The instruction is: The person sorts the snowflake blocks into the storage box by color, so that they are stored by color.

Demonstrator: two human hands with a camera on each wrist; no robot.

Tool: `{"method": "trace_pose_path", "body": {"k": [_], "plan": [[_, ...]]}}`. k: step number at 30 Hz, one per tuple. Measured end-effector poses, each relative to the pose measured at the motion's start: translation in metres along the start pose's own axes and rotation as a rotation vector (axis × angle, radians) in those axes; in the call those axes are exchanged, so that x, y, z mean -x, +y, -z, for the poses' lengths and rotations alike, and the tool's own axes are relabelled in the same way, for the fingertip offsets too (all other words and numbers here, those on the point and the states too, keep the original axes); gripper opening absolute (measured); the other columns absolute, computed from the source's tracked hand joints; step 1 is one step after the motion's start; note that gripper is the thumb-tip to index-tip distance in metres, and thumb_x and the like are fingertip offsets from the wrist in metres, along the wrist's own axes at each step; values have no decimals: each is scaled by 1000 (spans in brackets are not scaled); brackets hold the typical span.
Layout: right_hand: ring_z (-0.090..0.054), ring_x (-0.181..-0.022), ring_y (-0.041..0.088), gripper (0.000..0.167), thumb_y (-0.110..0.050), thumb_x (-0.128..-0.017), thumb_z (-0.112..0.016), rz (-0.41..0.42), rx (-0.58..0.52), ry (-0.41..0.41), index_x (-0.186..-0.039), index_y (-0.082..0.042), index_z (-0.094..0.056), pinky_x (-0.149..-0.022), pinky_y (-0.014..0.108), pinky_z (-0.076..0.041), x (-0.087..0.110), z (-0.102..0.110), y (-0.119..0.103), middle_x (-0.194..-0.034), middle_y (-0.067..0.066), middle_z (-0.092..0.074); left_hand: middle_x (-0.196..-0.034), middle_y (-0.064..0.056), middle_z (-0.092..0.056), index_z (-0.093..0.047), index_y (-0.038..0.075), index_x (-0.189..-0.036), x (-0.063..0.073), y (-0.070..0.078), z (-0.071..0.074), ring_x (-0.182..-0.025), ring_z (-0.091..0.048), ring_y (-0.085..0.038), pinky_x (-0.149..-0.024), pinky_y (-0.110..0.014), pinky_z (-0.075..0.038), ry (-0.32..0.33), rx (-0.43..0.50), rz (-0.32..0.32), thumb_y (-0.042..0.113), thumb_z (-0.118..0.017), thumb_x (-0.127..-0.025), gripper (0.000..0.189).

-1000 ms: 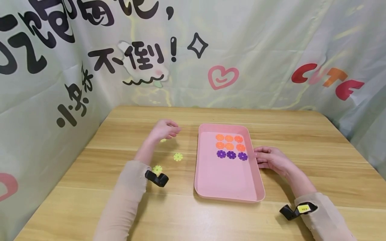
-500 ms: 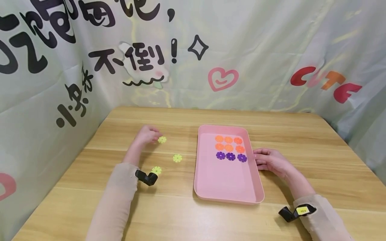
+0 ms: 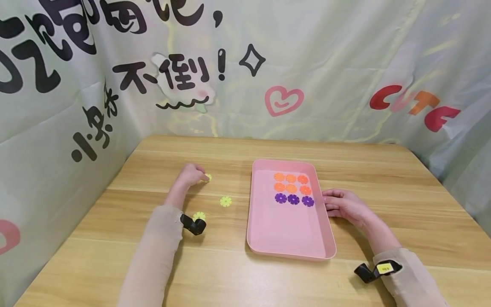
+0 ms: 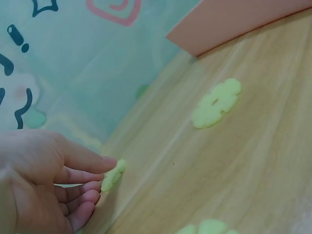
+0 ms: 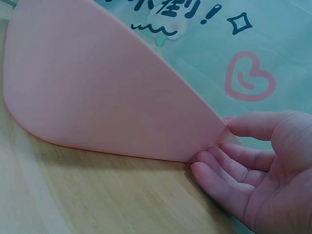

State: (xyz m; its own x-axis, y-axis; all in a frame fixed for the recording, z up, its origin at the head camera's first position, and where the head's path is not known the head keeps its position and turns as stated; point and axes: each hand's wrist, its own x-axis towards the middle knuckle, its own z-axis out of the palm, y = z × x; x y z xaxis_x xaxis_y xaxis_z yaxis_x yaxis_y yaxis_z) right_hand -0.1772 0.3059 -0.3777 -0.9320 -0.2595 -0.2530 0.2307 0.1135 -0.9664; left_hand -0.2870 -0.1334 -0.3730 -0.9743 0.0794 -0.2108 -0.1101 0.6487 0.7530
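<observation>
At the table's left side, my left hand (image 3: 190,174) pinches a yellow flower-shaped piece (image 4: 115,176) between thumb and fingertips, low at the tabletop. A second yellow piece (image 3: 226,201) lies flat between that hand and the pink tray (image 3: 284,238). Closer to me, a third yellow piece (image 3: 199,216) is partly covered by the wrist camera. My right hand (image 3: 347,205) holds the tray's right side, thumb at the rim and bent fingers against the outer wall. Inside the tray are two rows of orange flower pieces (image 3: 291,188) and one row of three purple flower pieces (image 3: 293,199).
The wooden table (image 3: 215,273) carries the tray near its middle. A printed curtain (image 3: 326,51) hangs behind and along the sides. Black cameras sit on both sleeves, the left camera (image 3: 193,225) low over the wood.
My left hand has moved left from near the tray, then down onto the farthest yellow piece, which its fingers now take hold of. My right hand stays at the tray.
</observation>
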Motion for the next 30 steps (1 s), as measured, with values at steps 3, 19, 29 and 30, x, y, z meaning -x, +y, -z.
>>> {"method": "trace_pose_path", "body": {"k": [3, 19, 29, 30], "plan": [[-63, -80, 14, 27, -13, -93, -54, -3, 7, 4, -110, 7, -46, -75, 30, -54, 0, 0, -1, -91, 2, -63, -118, -22, -52, -53, -8, -115, 1, 2, -2, -108, -48, -36, -92, -45, -42, -2, -40, -1, 8, -68, -78, 42], [-63, -80, 14, 23, -12, -93, -54, 11, -6, -5, -108, 5, -48, -75, 30, -54, 0, -1, 0, -90, 2, -63, -96, -15, -52, -52, -4, -96, 2, 5, -5, -86, -47, -26, -71, -33, -45, 36, -68, -47, -1, -63, -74, 25], [-63, -80, 13, 28, -13, -93, -54, -1, 12, 4, -110, 8, -46, -75, 30, -54, 0, -1, 0, -91, 2, -63, -78, -8, -56, -58, -4, -98, 8, 5, 0, -66, -52, -16, -58, -24, -44, 56, 44, -63, -2, -59, -80, 19], [-63, -80, 13, 29, -13, -93, -54, -2, 15, 5, -111, 8, -46, -75, 29, -54, 0, -1, 0, -91, 2, -63, -79, -8, -56, -58, -4, -99, 8, 6, 1, -66, -53, -16, -59, -25, -45, 53, 58, -60, -2, -59, -80, 19]]}}
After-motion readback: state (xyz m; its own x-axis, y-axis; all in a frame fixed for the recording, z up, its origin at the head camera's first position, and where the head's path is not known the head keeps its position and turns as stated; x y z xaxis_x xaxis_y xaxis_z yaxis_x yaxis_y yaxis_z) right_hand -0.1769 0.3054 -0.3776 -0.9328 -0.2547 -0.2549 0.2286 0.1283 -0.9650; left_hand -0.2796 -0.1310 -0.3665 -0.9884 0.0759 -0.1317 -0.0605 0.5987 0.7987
